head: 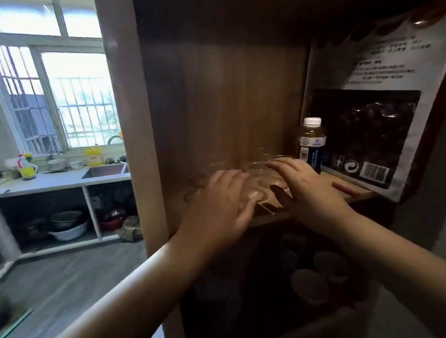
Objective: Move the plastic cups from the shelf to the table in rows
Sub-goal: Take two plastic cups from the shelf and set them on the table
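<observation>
Clear plastic cups (259, 178) stand on a wooden shelf (354, 196) inside a brown cabinet, blurred and hard to tell apart. My left hand (219, 208) reaches in from the lower left and wraps its fingers around a cup's left side. My right hand (304, 187) comes in from the right and lies over the rim and right side of the same cluster. More transparent cups (204, 175) show faintly further left on the shelf. How many cups each hand holds is unclear.
A bottle (311, 143) with a white cap stands on the shelf right of the cups, beside a large dark bag (366, 134). The cabinet's side panel (134, 148) is at left. Beyond it are a kitchen counter (47, 181) with a sink, and a window.
</observation>
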Available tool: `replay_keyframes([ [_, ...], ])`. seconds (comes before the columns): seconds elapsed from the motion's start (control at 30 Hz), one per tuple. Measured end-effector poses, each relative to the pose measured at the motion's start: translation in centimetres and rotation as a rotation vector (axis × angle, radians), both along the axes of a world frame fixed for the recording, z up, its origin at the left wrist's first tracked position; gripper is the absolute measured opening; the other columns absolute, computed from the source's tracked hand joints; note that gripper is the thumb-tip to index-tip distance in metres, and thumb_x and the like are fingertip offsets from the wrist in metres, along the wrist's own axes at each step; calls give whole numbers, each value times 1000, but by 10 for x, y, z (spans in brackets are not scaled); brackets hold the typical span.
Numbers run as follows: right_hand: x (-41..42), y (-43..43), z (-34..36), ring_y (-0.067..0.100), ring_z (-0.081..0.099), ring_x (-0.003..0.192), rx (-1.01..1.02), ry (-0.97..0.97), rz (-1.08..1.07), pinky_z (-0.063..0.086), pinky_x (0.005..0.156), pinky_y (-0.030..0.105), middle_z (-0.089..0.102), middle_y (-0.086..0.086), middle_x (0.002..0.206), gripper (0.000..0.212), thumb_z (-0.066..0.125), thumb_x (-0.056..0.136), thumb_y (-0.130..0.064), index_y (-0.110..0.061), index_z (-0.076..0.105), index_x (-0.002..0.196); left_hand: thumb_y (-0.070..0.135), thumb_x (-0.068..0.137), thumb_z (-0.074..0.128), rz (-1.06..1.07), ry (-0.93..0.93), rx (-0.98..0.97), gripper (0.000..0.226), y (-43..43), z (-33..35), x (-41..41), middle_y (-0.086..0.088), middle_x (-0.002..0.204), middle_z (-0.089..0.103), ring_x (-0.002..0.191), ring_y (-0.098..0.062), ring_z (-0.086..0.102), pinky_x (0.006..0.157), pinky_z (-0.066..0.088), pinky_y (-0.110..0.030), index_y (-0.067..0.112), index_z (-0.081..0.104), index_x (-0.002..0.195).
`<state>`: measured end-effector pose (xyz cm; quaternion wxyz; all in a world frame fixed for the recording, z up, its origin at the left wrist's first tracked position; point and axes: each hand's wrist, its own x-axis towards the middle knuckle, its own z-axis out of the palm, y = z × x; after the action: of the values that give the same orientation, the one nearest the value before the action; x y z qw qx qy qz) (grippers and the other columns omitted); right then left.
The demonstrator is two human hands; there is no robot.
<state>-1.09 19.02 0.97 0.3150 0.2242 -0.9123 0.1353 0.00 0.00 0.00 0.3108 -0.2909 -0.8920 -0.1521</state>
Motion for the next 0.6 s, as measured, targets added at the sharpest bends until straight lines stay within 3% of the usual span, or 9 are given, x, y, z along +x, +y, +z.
replay_keyframes([
  [0.13,-22,3,-2,15,36,126,19,4,1,29,97,26,47,0,136,48,57,87,-21,-20,41,133,36,88,50,11,7,45,43,5,-3,-15,1,128,50,117,-11,35,85,28,-21,21,44,128],
  [0.3,-38,7,-7,16,37,123,46,3,10,31,94,27,49,0,133,47,56,87,-23,-23,42,132,36,88,49,28,-9,50,35,5,-6,-23,3,119,54,106,-10,42,75,32,-22,23,48,121],
  [0.47,-43,6,-10,16,41,119,47,31,24,33,91,25,52,0,128,42,56,85,-22,-23,48,126,28,89,48,26,33,40,18,6,-1,-20,3,100,59,90,-9,43,67,39,-24,20,58,101],
  [0.6,-46,5,-10,14,44,114,51,66,26,34,87,22,54,-2,121,35,58,83,-19,-23,53,118,27,89,48,28,43,35,16,7,1,-15,2,97,60,87,-10,45,63,38,-23,19,59,97],
])
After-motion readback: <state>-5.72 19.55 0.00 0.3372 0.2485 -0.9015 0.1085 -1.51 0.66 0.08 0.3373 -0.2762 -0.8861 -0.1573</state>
